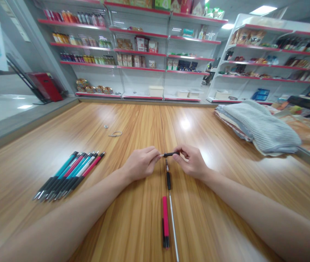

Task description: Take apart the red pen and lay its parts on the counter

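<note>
My left hand [144,162] is closed in a pinch on the thin metallic tip at the left end of a black pen grip [169,154]. The other end of that grip is pinched by my right hand [190,160]. The piece lies level between both hands, just above the table. Beneath it on the wood are a second black piece [168,180] with a pale end, a long white refill [173,225] and a pink pen barrel [165,218] with a black clip. Left of my hands, several click pens [70,174] with teal, pink and white barrels lie side by side.
On the wooden table [133,218] lie a small wire ring [116,134] and a tiny metallic bit [106,126]. Folded cloths [261,125] are stacked at the right, beside packaged goods [302,127]. Stocked shelves [141,69] stand behind the far edge.
</note>
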`<move>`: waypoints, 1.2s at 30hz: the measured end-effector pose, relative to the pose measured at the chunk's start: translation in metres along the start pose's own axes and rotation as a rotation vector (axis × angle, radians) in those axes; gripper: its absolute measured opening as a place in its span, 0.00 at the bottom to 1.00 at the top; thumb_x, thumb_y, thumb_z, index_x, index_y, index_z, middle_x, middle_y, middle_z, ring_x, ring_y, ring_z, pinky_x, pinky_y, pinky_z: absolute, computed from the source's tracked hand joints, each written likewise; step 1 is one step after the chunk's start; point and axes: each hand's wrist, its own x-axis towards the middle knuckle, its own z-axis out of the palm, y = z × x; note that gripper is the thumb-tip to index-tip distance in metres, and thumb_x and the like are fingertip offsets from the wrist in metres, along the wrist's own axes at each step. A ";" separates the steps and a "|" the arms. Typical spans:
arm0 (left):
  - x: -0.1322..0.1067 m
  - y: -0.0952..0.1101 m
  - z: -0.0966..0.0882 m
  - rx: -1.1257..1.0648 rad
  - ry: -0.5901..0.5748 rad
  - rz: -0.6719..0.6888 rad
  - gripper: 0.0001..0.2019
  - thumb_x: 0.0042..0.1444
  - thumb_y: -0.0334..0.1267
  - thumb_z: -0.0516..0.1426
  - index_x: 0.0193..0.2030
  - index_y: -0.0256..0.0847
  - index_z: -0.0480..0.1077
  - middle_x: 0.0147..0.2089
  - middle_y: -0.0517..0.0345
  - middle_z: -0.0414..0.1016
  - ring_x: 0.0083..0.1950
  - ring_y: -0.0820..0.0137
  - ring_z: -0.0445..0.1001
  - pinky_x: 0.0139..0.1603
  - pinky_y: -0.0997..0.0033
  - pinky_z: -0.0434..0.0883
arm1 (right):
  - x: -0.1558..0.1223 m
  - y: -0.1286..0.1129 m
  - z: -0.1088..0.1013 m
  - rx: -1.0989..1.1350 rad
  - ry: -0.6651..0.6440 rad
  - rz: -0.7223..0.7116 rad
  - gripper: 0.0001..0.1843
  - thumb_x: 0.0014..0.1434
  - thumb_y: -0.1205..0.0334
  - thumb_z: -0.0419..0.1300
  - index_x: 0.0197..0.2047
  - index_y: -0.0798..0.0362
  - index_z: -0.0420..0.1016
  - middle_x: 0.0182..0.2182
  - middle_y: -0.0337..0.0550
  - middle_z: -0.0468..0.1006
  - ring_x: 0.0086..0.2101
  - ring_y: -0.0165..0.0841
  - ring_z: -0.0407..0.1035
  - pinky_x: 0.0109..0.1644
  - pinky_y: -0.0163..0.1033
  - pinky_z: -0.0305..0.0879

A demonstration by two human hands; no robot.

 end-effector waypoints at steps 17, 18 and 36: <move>0.000 0.001 0.000 0.072 -0.051 0.012 0.12 0.67 0.40 0.47 0.40 0.41 0.69 0.35 0.57 0.74 0.34 0.72 0.71 0.33 0.74 0.63 | -0.002 -0.002 -0.001 0.098 0.058 0.064 0.06 0.59 0.61 0.59 0.34 0.54 0.71 0.25 0.37 0.68 0.23 0.27 0.60 0.26 0.35 0.55; 0.000 0.001 0.000 0.080 -0.041 0.002 0.12 0.67 0.39 0.47 0.38 0.40 0.69 0.34 0.57 0.73 0.33 0.72 0.71 0.33 0.73 0.63 | -0.002 -0.001 0.000 0.128 0.076 0.094 0.06 0.59 0.61 0.59 0.34 0.54 0.71 0.26 0.39 0.70 0.25 0.28 0.63 0.26 0.34 0.57; 0.002 0.003 -0.001 0.045 -0.051 -0.032 0.11 0.66 0.37 0.47 0.36 0.39 0.67 0.33 0.56 0.73 0.33 0.71 0.71 0.33 0.72 0.64 | 0.001 0.004 0.005 -0.003 0.186 0.184 0.20 0.59 0.56 0.59 0.20 0.53 0.58 0.16 0.32 0.59 0.19 0.24 0.54 0.24 0.33 0.52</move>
